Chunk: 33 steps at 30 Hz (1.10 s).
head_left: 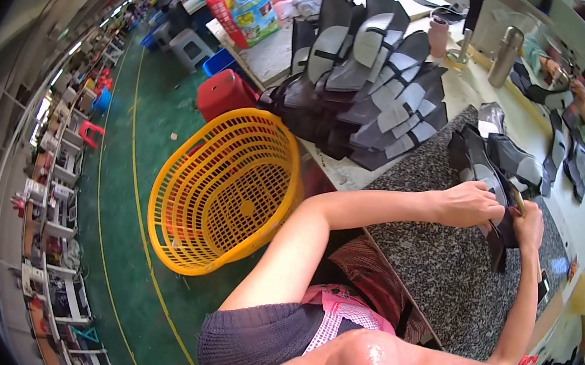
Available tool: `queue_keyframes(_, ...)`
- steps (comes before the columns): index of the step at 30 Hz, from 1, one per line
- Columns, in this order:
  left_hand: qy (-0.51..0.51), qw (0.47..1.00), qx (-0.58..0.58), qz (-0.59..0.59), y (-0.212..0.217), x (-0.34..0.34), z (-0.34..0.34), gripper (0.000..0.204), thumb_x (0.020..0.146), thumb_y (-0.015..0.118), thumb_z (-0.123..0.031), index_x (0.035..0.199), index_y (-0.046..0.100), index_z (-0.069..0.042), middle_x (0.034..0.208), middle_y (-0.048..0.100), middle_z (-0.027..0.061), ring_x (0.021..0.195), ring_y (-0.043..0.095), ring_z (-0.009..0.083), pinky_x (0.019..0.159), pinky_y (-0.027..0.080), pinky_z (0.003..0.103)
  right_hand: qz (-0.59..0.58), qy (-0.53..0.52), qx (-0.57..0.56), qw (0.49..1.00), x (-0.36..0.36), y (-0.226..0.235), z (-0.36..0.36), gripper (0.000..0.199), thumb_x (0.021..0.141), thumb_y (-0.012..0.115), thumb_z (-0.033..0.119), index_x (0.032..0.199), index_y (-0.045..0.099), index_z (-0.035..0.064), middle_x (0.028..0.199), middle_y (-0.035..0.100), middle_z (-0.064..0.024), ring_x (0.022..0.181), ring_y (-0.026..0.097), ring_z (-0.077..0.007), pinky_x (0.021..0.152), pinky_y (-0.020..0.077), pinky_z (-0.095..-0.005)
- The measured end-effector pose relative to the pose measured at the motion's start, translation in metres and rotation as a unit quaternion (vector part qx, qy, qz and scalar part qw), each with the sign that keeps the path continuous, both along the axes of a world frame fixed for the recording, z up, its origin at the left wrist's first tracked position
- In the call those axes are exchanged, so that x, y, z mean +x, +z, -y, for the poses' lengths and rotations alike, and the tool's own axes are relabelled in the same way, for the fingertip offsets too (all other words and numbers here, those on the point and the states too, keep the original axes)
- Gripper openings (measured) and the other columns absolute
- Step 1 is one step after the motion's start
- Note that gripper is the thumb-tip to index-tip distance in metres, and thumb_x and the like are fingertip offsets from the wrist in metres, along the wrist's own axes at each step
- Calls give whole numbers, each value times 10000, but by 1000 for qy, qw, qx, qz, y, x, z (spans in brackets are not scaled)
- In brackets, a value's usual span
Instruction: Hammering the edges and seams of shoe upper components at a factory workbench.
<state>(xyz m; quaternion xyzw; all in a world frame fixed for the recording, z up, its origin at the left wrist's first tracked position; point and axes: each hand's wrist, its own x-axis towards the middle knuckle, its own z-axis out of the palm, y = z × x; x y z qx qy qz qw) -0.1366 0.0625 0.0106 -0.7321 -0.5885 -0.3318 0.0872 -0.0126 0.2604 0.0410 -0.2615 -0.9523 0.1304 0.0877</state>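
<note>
Left hand [465,203]: reaching across the speckled granite bench [441,271], fingers curled together and closed on the upper edge of a dark shoe-upper piece [498,242], apparently to steady it. Right hand [529,225]: directly beside the left, nearly touching, fingers clamped on the same dark piece and on a slim light-coloured tool [518,201] whose kind cannot be told. Dark shoe-upper piece: held between both hands just above the bench surface, lower end hanging below the fingers, upper end hidden by them; pinched from two sides, seemingly so it stays taut for close work. Small stack of black-and-grey cut pieces [504,163]: just beyond the hands on the bench, within easy reach, likely staged for pick-up. Large fanned pile of grey-and-black upper pieces [377,77]: further back on a pale worktop [271,54], overlapped in rows, seemingly to keep them sorted and countable. Yellow plastic basket [227,189]: tilted on the green floor [120,235] at the person's left, mouth turned toward the seat, presumably for dropping pieces in without rising. Red stool [223,92]: behind the basket. Metal flask [505,55]: upright at the far bench edge, well apart from the hands. Another person [572,70]: seated opposite.
</note>
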Motion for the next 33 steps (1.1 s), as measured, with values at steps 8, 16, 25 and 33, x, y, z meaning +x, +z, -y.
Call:
queue_keyframes(8,265,951,99,126,129,31,124,301,915,689,-132,1159,543,-35,870,713,165,695,717,328,583,559,409,-112,28,64,991,17,-25,-2,158,888,686,185,964,683,46,797,683,-195,747,683,-381,660,500,-474)
queue_keyframes(16,-59,896,-384,216,11,103,95,313,918,671,-339,1133,686,-112,920,729,172,881,706,402,777,556,519,-266,-15,-273,924,108,-9,62,280,1022,598,293,996,662,21,665,435,87,560,359,-36,507,260,-258)
queue_keyframes(25,10,952,-290,100,-36,138,29,211,730,784,-238,891,774,-102,871,695,107,942,625,319,797,527,450,-60,-124,-400,906,249,14,144,297,1018,557,167,1204,657,-42,786,531,36,730,449,-69,627,401,-269)
queue_keyframes(33,-57,917,-344,193,-3,122,22,321,768,778,-86,1078,708,-39,945,663,95,957,597,279,855,495,374,-11,-135,-409,902,260,-2,166,337,1042,544,223,1224,609,-53,823,647,-173,695,563,-219,705,487,-365)
